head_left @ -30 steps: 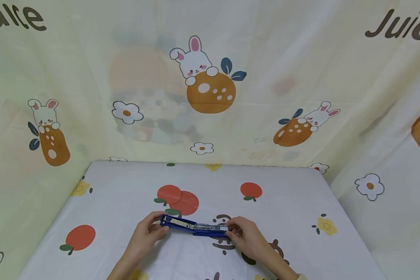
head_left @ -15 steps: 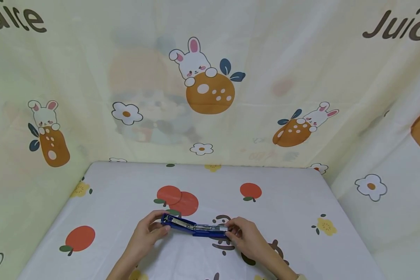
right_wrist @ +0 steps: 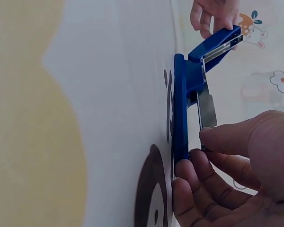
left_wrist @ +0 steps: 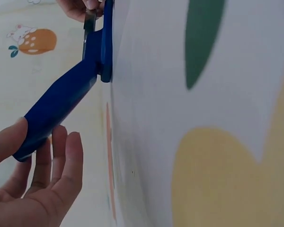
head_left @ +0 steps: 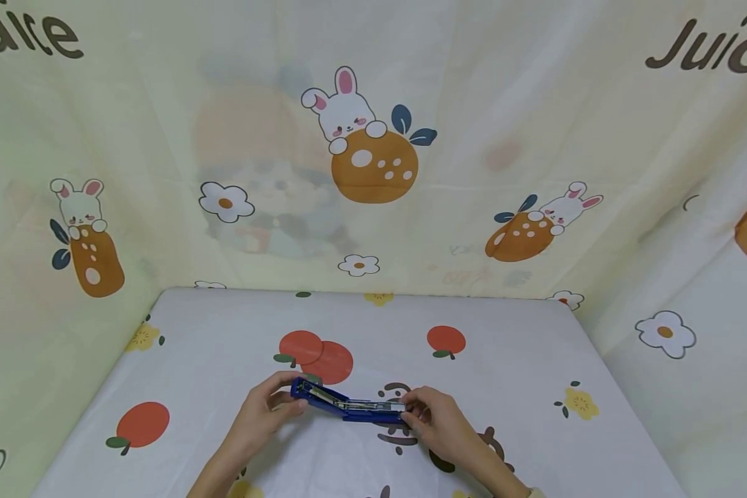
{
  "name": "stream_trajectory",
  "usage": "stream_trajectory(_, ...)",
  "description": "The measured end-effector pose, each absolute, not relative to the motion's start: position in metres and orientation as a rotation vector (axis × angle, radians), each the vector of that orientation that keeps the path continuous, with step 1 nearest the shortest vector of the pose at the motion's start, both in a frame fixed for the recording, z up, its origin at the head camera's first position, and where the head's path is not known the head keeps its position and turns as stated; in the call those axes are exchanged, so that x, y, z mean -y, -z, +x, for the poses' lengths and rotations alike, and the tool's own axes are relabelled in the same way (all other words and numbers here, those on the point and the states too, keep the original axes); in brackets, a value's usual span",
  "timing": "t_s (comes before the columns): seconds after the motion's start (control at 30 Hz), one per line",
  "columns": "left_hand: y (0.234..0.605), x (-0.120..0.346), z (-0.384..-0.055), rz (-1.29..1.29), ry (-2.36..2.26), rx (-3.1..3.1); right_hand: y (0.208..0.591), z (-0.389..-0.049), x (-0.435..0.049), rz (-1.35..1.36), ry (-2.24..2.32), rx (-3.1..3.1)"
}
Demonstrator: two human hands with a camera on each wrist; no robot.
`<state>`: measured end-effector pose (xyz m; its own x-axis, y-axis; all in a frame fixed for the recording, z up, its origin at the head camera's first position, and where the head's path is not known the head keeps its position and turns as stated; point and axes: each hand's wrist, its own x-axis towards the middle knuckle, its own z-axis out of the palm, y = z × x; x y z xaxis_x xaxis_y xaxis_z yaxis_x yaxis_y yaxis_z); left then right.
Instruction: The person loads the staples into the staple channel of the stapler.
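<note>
A blue stapler [head_left: 373, 416] lies opened out on the table, its top arm swung far back to the left and its metal staple channel exposed. My left hand [head_left: 263, 415] pinches the free end of the top arm between thumb and fingers, holding it raised off the cloth. At the other end, my right hand [head_left: 438, 422] grips the base and the tip of the metal channel. The right wrist view shows the base [right_wrist: 181, 109] flat along the cloth, with the right thumb on the channel [right_wrist: 207, 111]. In the left wrist view the top arm [left_wrist: 61, 101] slants away from the base.
A white cloth [head_left: 510, 373] printed with fruit and flowers covers the table. Behind it and at both sides hang pale curtains [head_left: 448, 228] printed with rabbits and oranges.
The stapler's top arm has tilted up a little, its left end rising and shifting slightly right with my left hand. My right hand and the base have stayed in place.
</note>
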<state>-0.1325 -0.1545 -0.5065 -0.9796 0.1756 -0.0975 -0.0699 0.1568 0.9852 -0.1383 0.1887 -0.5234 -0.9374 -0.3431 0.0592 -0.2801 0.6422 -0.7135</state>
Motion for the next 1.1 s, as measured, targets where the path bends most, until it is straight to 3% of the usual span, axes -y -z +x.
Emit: stream_trajectory(1.1,0.496,0.139,-0.141,0.274,-1.815,-2.293,0.525,-0.139,-0.189,-0.535,1.183,-2.778)
